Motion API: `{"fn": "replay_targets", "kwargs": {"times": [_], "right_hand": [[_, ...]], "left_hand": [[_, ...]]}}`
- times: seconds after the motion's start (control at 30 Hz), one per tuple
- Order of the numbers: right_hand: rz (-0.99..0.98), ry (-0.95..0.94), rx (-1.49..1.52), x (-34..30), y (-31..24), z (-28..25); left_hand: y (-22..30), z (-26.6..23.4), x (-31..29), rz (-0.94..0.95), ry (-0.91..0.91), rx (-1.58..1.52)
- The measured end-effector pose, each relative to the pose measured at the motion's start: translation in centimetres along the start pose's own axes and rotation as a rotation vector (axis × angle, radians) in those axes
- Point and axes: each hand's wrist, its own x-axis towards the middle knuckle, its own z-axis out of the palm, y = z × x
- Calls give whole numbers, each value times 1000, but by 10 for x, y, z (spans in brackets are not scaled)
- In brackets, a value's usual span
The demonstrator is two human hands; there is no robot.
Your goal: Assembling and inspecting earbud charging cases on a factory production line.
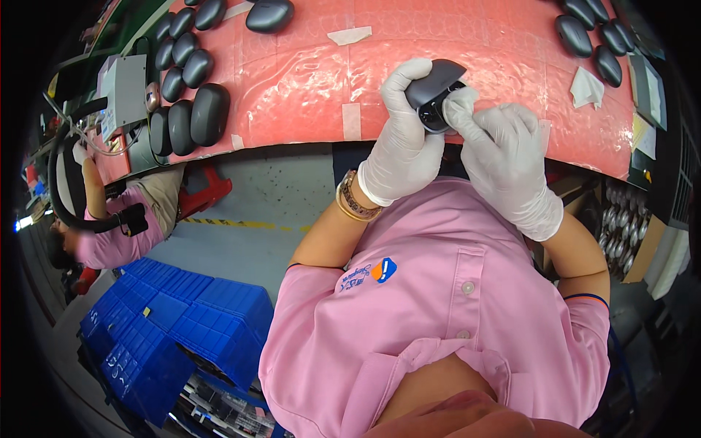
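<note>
- Step in hand, as I judge it: inspecting or wiping the dark grey oval shell (pixel 434 87), which looks like a computer-mouse top cover, held up over the near edge of the pink-padded tabletop (pixel 307 95).
- Left hand (pixel 400 139), white glove, wraps the shell from the left; thumb and fingers curl over its rounded back, so the grip is closed on the shell.
- Right hand (pixel 504 157), also gloved, comes in from the right; its fingertips (pixel 461 102) press on the shell's open underside and seem to pinch a small white scrap there, though I cannot tell for sure whether it is cloth or just glove.
- Where it is: off the pad, in both hands, just above the tabletop's near rim, in front of the pink shirt (pixel 438 306).
- Orientation: domed back faces up and far-left, black hollow inside faces the right hand. Long axis runs roughly near-left to far-right, tilted, not flat.
- Next move, judged: needs the left hand to keep the hold firm while the right works round the inner edge; a turn of the shell would expose the rest.
- Around: rows of finished shells (pixel 191 109) stand on edge at far left, more shells (pixel 584 33) far right, white wipe (pixel 586 86) near them.
- Blue crates (pixel 175 321) on the floor near-left; a co-worker's pink sleeve (pixel 113 241) at far left.
</note>
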Motion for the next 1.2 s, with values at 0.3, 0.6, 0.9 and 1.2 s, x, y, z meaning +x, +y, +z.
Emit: {"fn": "replay_targets", "kwargs": {"times": [0.3,0.6,0.9,1.2], "right_hand": [[344,133,931,-15,-24,23],[184,100,546,-8,-15,7],[488,-76,516,1,-17,-19],[361,42,481,0,35,-40]], "left_hand": [[-7,0,-6,114,0,54],[0,7,-6,142,16,284],[-1,16,-6,164,-23,505],[28,-22,16,-453,178,-616]]}}
